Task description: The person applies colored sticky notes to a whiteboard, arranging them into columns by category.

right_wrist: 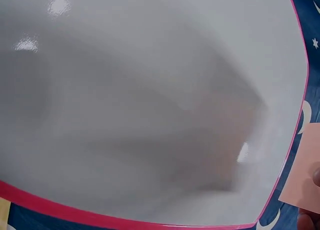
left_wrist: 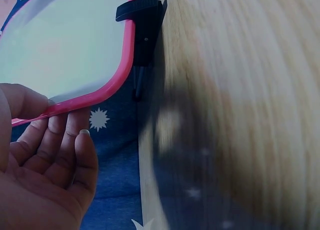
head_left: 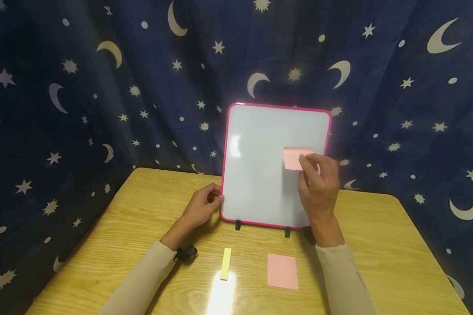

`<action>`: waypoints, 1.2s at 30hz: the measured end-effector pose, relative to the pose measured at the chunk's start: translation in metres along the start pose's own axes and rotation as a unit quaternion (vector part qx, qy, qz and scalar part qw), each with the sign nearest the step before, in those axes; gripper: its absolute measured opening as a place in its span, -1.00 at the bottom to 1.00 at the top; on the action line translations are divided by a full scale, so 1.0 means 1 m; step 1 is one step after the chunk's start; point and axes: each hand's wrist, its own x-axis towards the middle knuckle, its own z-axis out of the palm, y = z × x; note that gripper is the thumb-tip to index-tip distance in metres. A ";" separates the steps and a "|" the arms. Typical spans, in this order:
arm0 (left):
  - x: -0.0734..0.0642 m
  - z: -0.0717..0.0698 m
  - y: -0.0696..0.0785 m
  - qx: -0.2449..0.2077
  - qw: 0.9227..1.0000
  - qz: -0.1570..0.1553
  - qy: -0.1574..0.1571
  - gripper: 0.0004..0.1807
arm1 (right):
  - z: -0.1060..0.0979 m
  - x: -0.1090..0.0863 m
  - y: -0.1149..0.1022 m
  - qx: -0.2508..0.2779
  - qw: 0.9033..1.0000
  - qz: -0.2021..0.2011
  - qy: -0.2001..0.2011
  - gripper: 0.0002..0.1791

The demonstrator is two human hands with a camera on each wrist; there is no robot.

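Observation:
A small whiteboard (head_left: pixel 260 175) with a pink frame stands upright on black stand clips. My left hand (head_left: pixel 202 203) grips its lower left edge; in the left wrist view the thumb lies on the front and the fingers (left_wrist: pixel 55 140) are behind the frame. My right hand (head_left: pixel 319 183) pinches a pink sticky note (head_left: pixel 292 158) between thumb and fingers, in front of the board's right half. The right wrist view shows the same pink note (right_wrist: pixel 302 165) at its right edge, held apart from the board's surface, with a blurred reflection on the board.
On the wooden table (head_left: pixel 150 205) in front of the board lie a narrow yellow sticky strip (head_left: pixel 226 264) and a pink sticky note pad or sheet (head_left: pixel 282 271). Black stand feet (head_left: pixel 287 232) stick out below the board. A dark blue curtain (head_left: pixel 161 87) with moons and stars hangs behind.

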 end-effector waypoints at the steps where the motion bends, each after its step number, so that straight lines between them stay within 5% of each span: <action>1: 0.000 0.000 -0.001 -0.001 1.000 0.000 0.000 -0.80 | 0.001 -0.001 0.001 -0.001 1.000 0.000 -0.002 -0.66; 36: -0.002 0.000 0.001 -0.014 1.000 0.003 -0.007 -0.82 | 0.020 -0.002 0.011 -0.019 0.999 0.043 -0.004 -0.69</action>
